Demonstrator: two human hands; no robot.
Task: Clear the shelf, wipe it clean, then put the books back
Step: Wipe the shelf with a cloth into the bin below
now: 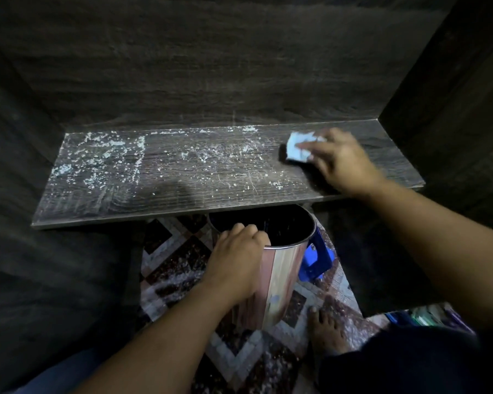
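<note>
Pale crumpled cloth (298,147) under flat right hand (342,160) on gritty shelf (182,172); left hand (236,257) grips metal bin (279,268).

A dark wood-grain shelf (211,191) lies level, speckled with white dust thickest toward its left end, with a small crumpled pale-blue cloth (298,150) near its back right corner, pressed under the right hand (342,160).

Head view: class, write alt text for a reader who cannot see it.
A person's right hand presses a pale cloth on the right end of a dark wooden shelf speckled with white dust. The left hand grips the rim of a shiny metal bin just below the shelf's front edge.
</note>
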